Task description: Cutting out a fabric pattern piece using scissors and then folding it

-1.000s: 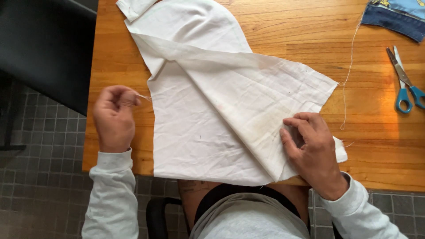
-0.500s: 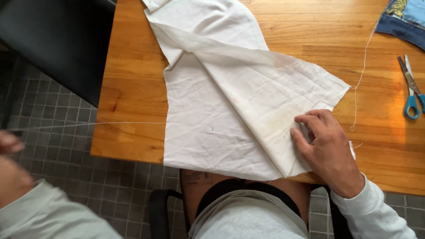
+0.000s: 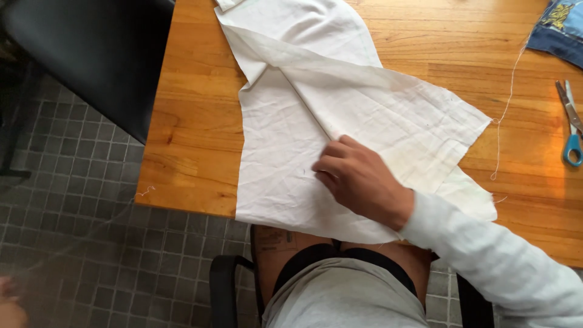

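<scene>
A: Head view, looking down: the right hand [image 3: 363, 182] lies flat on the white cloth [image 3: 291, 158], fingers together and slightly curled, pressing near the folded edge.

B: And the cloth itself?

A: Spread over the near edge of the wooden table [image 3: 194, 133], one flap folded diagonally across the rest.

B: The left hand?

A: Only a blurred sliver of the left hand [image 3: 9, 307] shows at the bottom corner, far out over the tiled floor [image 3: 91, 231]. I cannot tell how its fingers stand. A faint thread [image 3: 85, 234] seems to run from it toward the table.

B: How far along?

A: Judging by that, stitching is underway, unfinished. The scissors [image 3: 571, 124] lie untouched, well apart.
</scene>
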